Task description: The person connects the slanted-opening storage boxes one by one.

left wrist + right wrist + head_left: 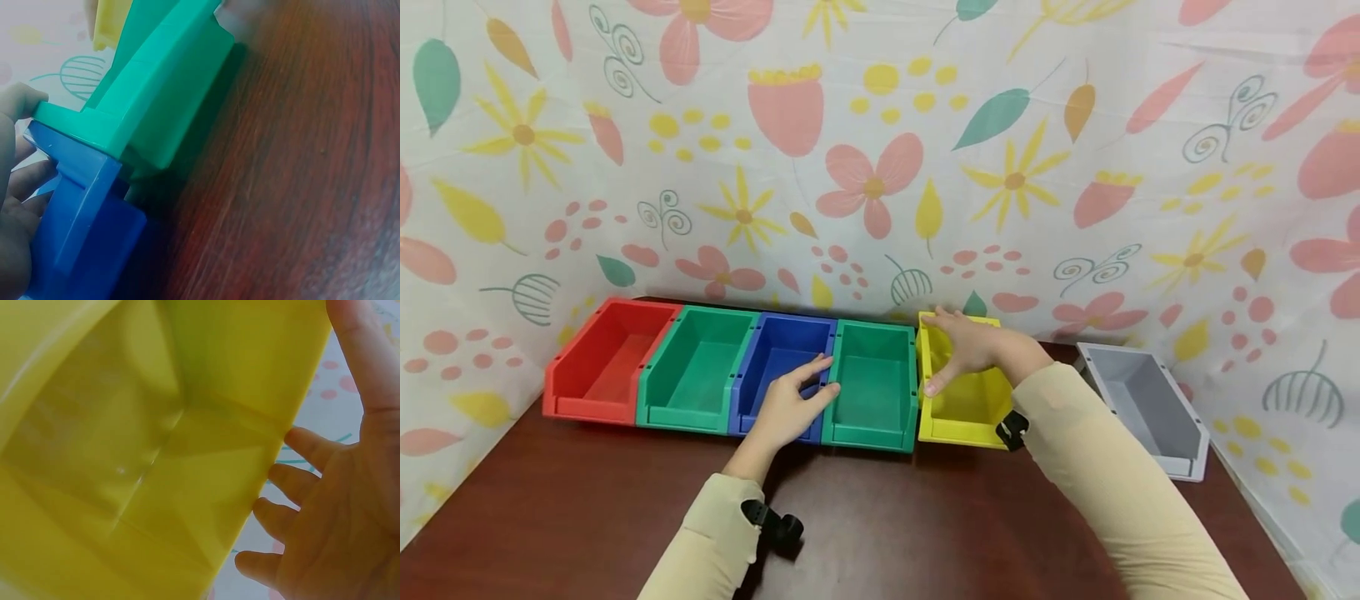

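Note:
In the head view my left hand (786,408) is over the blue bin (760,367). Its thumb and index finger reach the rim shared with the green bin (872,387) to its right. The left wrist view shows a fingertip on the corner of that green bin (94,128), and other fingers behind the edge of the blue bin (69,206). Spread wide, my right hand (973,346) lies over the left side of the yellow bin (966,400). Up close, its fingertips (269,509) meet the rim of the yellow bin (156,456).
A red bin (613,358) and another green bin (700,367) continue the row to the left. Apart on the right, a grey bin (1142,408) sits at an angle on the dark wooden table (880,525). Behind everything hangs a flower-patterned cloth (865,108).

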